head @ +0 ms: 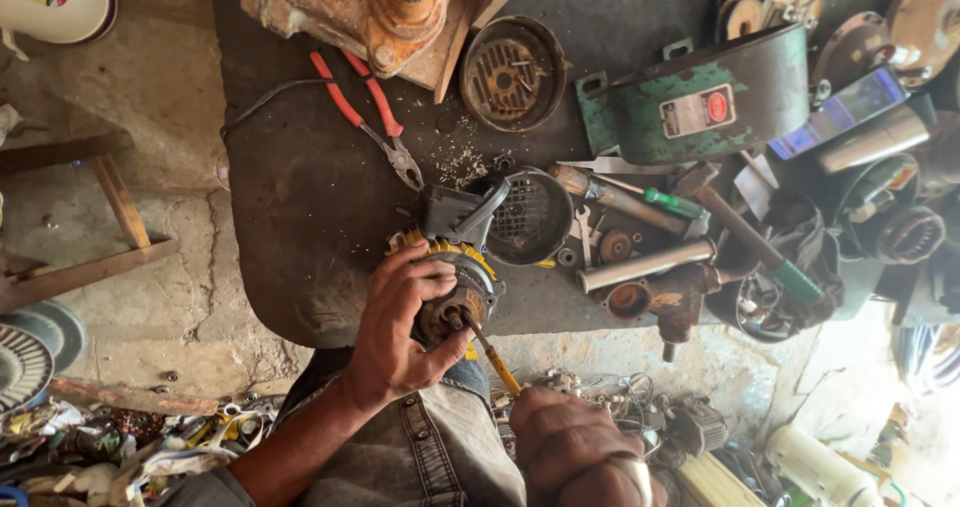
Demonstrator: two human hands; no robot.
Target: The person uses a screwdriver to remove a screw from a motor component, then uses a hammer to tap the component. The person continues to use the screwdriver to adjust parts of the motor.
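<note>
Left hand [400,332] wraps the motor [455,287] at the worktop's [300,197] near edge, grip clamped round it, bracing it over the lap. Right hand [570,447], fist closed on a screwdriver [490,352], tip at the motor's end. Red pliers [365,112] lie far left; green housing [700,107] far right bears a pale rectangular label with a red oval.
</note>
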